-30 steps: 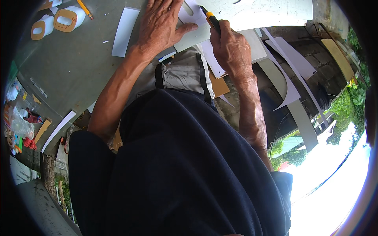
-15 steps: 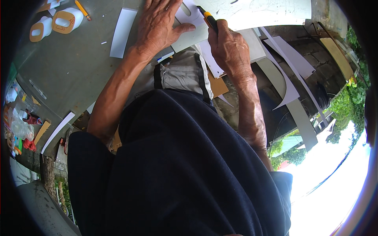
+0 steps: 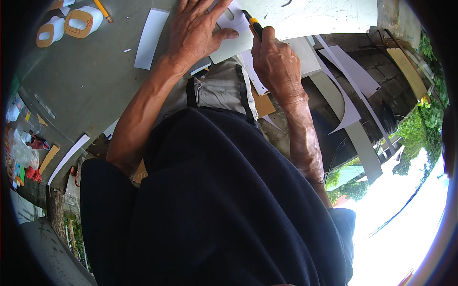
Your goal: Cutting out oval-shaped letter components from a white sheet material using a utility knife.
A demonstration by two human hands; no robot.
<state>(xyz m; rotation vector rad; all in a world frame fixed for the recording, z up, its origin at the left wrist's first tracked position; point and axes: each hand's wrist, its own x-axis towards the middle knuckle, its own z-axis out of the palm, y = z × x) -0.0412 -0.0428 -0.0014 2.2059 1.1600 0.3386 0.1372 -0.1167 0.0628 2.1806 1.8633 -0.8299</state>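
My left hand point(image 3: 197, 34) lies palm down with spread fingers on a white sheet piece point(image 3: 231, 46) at the top centre, its fingertips near a slotted pale cut-out point(image 3: 223, 16). My right hand point(image 3: 275, 64) is closed round a yellow and black utility knife point(image 3: 255, 25), its tip on the white material just right of my left thumb. A larger white board point(image 3: 324, 16) lies beyond the knife. A loose white strip point(image 3: 150, 38) rests left of my left hand.
A grey table point(image 3: 76, 90) holds two white block shapes with brown faces point(image 3: 83, 21), a pencil point(image 3: 102, 10) and cluttered scraps point(image 3: 26, 152) at the left edge. Grey and white offcuts point(image 3: 360, 71) lie at right. A grey-and-black fabric item point(image 3: 214, 88) sits below the work.
My right hand and the knife have moved slightly down and left, with the blade tip a little lower. My left hand stays pressed in about the same place.
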